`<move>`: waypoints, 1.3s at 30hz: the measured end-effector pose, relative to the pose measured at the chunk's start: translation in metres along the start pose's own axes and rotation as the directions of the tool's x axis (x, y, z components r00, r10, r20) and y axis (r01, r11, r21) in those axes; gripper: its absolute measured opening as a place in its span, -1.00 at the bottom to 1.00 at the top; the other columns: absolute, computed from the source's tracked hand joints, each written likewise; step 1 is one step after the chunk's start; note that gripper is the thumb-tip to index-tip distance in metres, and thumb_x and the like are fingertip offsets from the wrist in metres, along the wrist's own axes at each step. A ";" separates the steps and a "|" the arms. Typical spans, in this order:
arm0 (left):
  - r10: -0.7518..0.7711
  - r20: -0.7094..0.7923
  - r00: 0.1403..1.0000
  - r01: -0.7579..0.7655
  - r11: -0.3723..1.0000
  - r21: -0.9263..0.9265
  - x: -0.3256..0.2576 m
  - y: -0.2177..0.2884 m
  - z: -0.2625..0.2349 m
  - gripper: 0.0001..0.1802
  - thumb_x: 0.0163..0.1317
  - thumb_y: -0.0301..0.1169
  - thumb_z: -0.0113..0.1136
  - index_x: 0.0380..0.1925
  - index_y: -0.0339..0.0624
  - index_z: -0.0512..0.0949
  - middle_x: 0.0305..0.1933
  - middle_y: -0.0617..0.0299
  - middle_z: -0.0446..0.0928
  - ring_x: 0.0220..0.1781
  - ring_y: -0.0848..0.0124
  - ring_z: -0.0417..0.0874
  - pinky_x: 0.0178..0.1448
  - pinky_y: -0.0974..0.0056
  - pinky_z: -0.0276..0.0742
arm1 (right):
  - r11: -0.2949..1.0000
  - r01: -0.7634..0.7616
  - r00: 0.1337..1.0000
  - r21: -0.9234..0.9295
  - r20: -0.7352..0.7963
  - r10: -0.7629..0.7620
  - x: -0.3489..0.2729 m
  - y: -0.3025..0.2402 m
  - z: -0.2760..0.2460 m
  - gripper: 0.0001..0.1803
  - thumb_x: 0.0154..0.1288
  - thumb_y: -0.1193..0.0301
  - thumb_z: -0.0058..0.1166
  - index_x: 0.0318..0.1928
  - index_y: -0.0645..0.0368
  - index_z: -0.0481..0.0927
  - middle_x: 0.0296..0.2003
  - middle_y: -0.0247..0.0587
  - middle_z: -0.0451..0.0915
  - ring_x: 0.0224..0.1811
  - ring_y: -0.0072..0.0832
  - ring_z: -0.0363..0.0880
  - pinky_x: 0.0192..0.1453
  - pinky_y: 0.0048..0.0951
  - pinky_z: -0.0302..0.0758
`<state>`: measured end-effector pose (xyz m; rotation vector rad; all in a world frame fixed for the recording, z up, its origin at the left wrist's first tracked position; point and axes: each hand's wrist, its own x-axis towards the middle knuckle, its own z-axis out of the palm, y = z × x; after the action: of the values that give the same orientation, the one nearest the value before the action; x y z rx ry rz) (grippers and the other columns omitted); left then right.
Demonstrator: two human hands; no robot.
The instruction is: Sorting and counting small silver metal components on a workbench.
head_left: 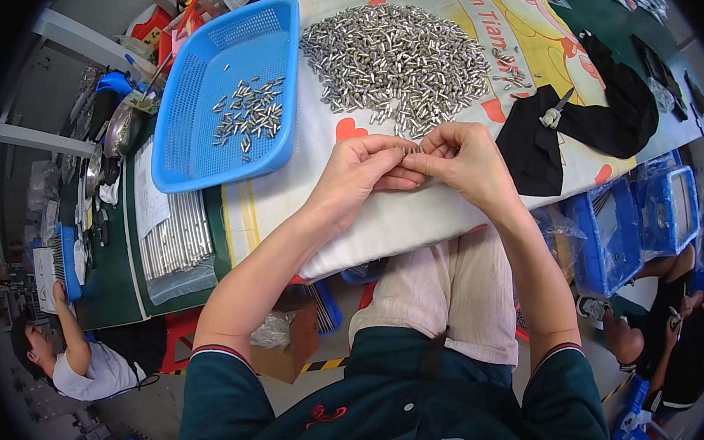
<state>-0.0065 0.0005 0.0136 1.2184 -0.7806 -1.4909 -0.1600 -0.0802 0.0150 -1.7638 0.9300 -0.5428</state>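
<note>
Close together over the near part of the cloth, my left hand (362, 168) and my right hand (462, 160) both have their fingers pinched around small metal pins (411, 151). Fingers cover most of these pins, so how many each hand has is hard to see. Just beyond my hands spreads a large heap of small pointed silver pins (394, 58). To the left stands a blue perforated plastic basket (178, 144), with a smaller batch of the same pins (248, 117) on its floor.
A patterned white and yellow cloth (341, 251) covers the table. Right of my hands lie black fabric (531, 147) and a small wrapped blade (557, 108). Metal rods (175, 235) lie left on a green mat. Blue bins (607, 236) stand at right. Other people sit at both sides.
</note>
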 end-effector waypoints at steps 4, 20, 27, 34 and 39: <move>-0.001 -0.003 1.000 0.001 1.000 -0.001 0.000 0.000 0.000 -0.74 0.31 -0.47 -0.10 -0.12 -0.42 0.47 -0.24 0.04 0.58 -0.27 0.38 0.65 -0.12 0.37 0.62 | 1.000 0.006 1.000 -0.008 0.005 -0.006 0.001 0.001 0.000 -0.73 -0.09 0.35 0.32 -0.57 0.31 0.54 -0.69 -0.32 0.49 -0.63 -0.70 0.41 -0.52 -0.60 0.35; -0.002 -0.010 1.000 0.002 0.999 -0.049 0.000 0.000 -0.001 -0.75 0.26 -0.48 0.01 -0.12 -0.40 0.49 -0.30 0.08 0.59 -0.31 0.42 0.65 -0.16 0.41 0.62 | 1.000 -0.012 1.000 -0.013 0.014 0.013 -0.005 -0.009 -0.002 -0.78 -0.03 0.41 0.16 -0.41 0.35 0.60 -0.59 -0.27 0.57 -0.53 -0.65 0.50 -0.38 -0.57 0.46; 0.006 0.017 1.000 -0.006 0.999 -0.045 -0.001 0.001 -0.001 -0.73 0.28 -0.51 -0.07 -0.09 -0.41 0.48 -0.27 0.07 0.59 -0.28 0.42 0.65 -0.14 0.41 0.61 | 1.000 -0.001 1.000 -0.029 0.005 0.001 -0.005 -0.007 -0.001 -0.75 -0.04 0.37 0.21 -0.42 0.35 0.60 -0.59 -0.24 0.58 -0.54 -0.63 0.52 -0.40 -0.55 0.47; 0.018 0.034 0.999 -0.016 0.999 -0.047 -0.001 0.001 0.000 -0.73 0.27 -0.53 -0.09 -0.08 -0.43 0.47 -0.25 0.06 0.58 -0.27 0.41 0.65 -0.12 0.40 0.61 | 0.998 0.005 1.000 -0.055 -0.004 -0.006 -0.004 -0.007 -0.001 -0.76 -0.05 0.37 0.23 -0.43 0.33 0.59 -0.60 -0.25 0.58 -0.56 -0.63 0.51 -0.43 -0.55 0.45; 0.218 0.010 0.976 -0.215 0.956 0.198 -0.002 -0.003 0.003 -0.72 0.24 -0.59 -0.11 -0.08 -0.42 0.48 -0.28 0.06 0.59 -0.25 0.45 0.63 -0.10 0.41 0.59 | 0.997 0.060 0.997 -0.037 -0.045 -0.062 -0.004 -0.003 0.002 -0.79 -0.05 0.40 0.25 -0.43 0.29 0.59 -0.61 -0.30 0.56 -0.57 -0.67 0.45 -0.44 -0.59 0.42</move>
<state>-0.0106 0.0033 0.0120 1.2425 -1.0404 -1.2482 -0.1607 -0.0753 0.0171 -1.8235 0.9254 -0.6122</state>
